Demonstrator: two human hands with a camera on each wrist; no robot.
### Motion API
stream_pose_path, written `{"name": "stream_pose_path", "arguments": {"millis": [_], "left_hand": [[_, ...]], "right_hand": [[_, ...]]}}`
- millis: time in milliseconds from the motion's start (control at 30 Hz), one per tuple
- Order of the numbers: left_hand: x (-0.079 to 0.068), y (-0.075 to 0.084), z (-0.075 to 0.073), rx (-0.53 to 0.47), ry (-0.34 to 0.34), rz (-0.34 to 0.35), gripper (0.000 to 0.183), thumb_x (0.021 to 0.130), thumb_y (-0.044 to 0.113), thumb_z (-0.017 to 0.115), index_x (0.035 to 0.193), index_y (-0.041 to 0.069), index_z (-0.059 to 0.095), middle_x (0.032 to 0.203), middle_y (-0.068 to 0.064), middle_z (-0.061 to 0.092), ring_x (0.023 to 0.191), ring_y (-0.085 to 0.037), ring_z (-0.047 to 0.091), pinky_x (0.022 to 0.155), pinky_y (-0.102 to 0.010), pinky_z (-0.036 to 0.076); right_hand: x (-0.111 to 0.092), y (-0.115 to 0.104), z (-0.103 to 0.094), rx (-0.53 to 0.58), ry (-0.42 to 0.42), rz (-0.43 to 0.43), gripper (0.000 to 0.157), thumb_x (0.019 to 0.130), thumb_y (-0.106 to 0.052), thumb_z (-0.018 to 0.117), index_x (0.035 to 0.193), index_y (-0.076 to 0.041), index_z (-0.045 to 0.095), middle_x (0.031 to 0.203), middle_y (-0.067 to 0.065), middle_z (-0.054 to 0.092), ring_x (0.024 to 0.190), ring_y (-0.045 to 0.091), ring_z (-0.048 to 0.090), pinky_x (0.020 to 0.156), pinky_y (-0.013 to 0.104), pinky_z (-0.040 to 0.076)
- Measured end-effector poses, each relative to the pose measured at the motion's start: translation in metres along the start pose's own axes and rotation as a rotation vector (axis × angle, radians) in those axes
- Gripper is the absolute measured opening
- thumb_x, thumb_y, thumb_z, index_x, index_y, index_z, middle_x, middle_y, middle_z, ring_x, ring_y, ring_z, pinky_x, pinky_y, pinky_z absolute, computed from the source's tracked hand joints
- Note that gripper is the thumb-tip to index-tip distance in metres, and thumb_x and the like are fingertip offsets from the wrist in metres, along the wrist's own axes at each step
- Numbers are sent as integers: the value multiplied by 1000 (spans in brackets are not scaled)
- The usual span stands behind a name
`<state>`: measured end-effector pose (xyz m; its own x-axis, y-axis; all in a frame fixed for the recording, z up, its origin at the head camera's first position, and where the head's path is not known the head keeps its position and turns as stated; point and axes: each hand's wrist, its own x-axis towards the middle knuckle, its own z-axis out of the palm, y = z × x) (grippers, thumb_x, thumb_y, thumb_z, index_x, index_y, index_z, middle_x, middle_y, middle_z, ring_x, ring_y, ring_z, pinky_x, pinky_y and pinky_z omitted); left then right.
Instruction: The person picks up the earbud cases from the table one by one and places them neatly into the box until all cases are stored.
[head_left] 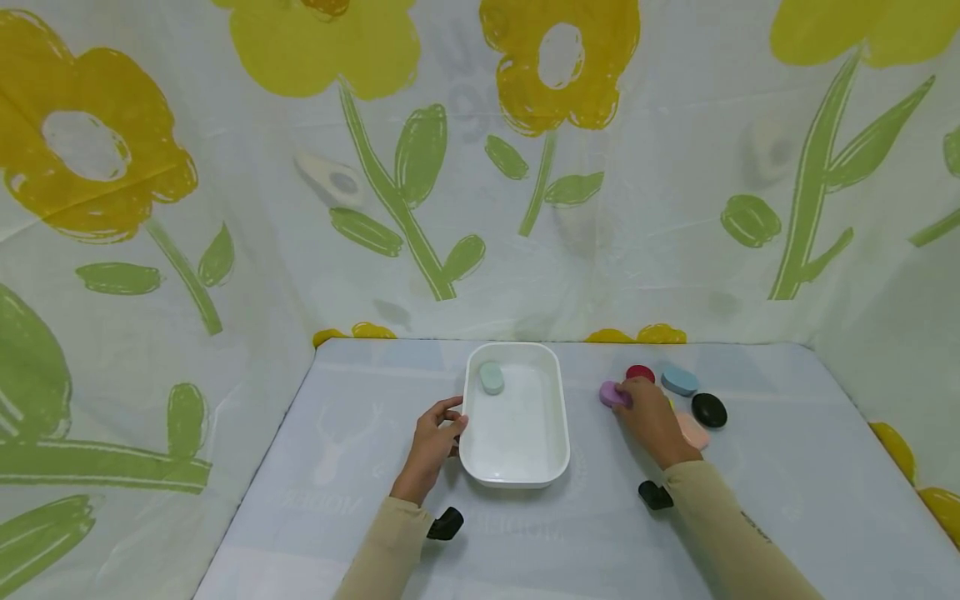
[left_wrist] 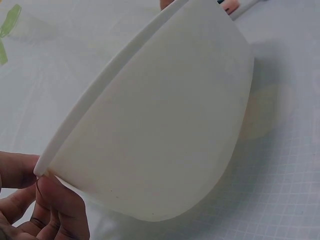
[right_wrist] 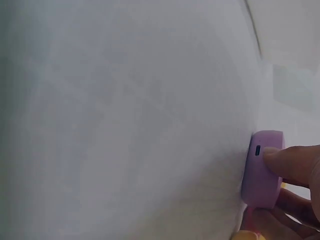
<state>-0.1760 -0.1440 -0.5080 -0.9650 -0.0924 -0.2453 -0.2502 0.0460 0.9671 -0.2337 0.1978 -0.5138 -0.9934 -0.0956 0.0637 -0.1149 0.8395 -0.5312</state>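
Observation:
My left hand pinches the left rim of a white rectangular tub, thumb and fingers on either side of the lip in the left wrist view. Inside the tub, near its far left corner, lies a pale green oval case. My right hand grips a purple earbud case on the table, right of the tub; a small dark slot shows on its side. Behind that hand sits a red case.
Around my right hand lie a blue oval case, a black one and a pink one. A bit of yellow shows beside the hand. Flower-printed sheets hang behind and beside the white table.

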Motion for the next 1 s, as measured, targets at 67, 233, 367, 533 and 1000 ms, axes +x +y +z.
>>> {"name": "stream_pose_path", "arguments": {"millis": [67, 233, 367, 533, 1000], "left_hand": [[-1, 1, 0, 0, 3, 0, 37, 92, 10, 58, 129, 12, 53, 101, -12, 51, 61, -25, 53, 51, -31, 48], [0, 1, 0, 4, 20, -2, 36, 91, 10, 58, 128, 12, 54, 101, -12, 51, 61, -25, 54, 51, -31, 49], [0, 1, 1, 4, 23, -7, 36, 91, 10, 59, 127, 12, 55, 101, -12, 51, 60, -23, 53, 52, -32, 49], [1, 0, 2, -2, 12, -13, 36, 92, 11, 58, 128, 12, 54, 102, -12, 51, 61, -24, 54, 52, -32, 49], [1, -1, 3, -14, 16, -5, 36, 91, 10, 59, 126, 12, 55, 102, -12, 51, 62, -22, 53, 50, -30, 48]], "right_hand": [[-1, -2, 0, 6, -5, -7, 40, 81, -7, 71, 117, 3, 60, 110, 18, 56, 103, 34, 52, 89, 49, 44], [-3, -5, 1, 21, -14, -23, 39, 81, -7, 72, 116, 3, 61, 110, 17, 57, 103, 32, 53, 89, 47, 45], [-7, -8, 2, 50, -26, -10, 39, 80, -10, 73, 116, 0, 62, 110, 14, 58, 101, 30, 54, 87, 46, 46], [-12, -15, 2, 122, -22, 1, 42, 79, -13, 75, 117, -4, 62, 110, 11, 61, 100, 28, 56, 85, 44, 48], [-5, -75, -15, 254, 115, -130, 47, 77, -9, 76, 121, -7, 59, 111, 8, 58, 102, 25, 55, 80, 41, 51]]}}
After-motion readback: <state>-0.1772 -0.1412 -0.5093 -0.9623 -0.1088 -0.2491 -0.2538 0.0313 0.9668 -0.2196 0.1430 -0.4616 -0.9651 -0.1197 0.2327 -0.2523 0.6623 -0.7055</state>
